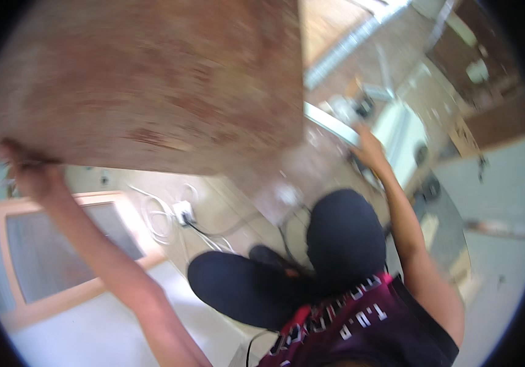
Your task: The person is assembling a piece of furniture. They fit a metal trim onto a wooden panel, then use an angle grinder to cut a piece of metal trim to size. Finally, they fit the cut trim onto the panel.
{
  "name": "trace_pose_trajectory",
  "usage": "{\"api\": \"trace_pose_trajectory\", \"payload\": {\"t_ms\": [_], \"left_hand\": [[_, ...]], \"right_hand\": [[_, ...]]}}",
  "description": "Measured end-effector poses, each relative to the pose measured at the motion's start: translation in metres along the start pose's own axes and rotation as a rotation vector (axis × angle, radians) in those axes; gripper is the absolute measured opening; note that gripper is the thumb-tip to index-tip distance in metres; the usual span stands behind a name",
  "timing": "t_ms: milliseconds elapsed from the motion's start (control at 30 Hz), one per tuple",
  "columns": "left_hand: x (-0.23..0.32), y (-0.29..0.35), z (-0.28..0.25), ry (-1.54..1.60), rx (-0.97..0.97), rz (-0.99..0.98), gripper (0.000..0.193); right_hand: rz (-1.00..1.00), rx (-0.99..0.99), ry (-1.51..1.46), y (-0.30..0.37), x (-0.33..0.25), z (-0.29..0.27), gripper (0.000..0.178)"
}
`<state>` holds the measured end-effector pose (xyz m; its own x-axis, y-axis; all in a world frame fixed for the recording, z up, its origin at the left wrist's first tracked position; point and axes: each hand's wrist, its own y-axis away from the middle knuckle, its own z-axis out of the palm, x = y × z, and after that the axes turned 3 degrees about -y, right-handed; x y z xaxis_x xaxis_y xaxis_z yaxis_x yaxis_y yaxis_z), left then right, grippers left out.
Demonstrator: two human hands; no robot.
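Observation:
A large reddish-brown wooden board (170, 79) fills the upper left, tilted up off the floor and smeared by motion. My left hand (33, 174) is closed around its lower left edge, with the fingers dark against the wood. Over on the right, my right hand (369, 150) is closed on one end of a narrow white strip (329, 122). The strip's other end meets the board's right edge, and I cannot tell whether it goes on behind it. Both my knees are bent below the board.
A white power socket block (183, 212) with looped cables lies on the tiled floor. At left stands a wood-framed panel (143, 254) with panes. Beyond my right hand are a white rounded object (406, 131), a cardboard piece (464, 137) and scattered small items.

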<state>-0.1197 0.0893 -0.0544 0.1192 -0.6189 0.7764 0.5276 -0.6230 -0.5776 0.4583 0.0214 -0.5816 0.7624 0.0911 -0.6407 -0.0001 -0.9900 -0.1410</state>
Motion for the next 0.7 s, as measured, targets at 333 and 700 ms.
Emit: {"api": "trace_pose_trajectory", "payload": {"t_ms": [333,700], "left_hand": [[0.001,0.075,0.058,0.063,-0.252,-0.004,0.058],[0.043,0.006,0.074,0.133,-0.237,0.071,0.056]], "right_hand": [[0.287,0.324,-0.513,0.071,-0.060,-0.277,0.061],[-0.255,0.481,-0.445,-0.013,-0.187,-0.375,0.067]]}}
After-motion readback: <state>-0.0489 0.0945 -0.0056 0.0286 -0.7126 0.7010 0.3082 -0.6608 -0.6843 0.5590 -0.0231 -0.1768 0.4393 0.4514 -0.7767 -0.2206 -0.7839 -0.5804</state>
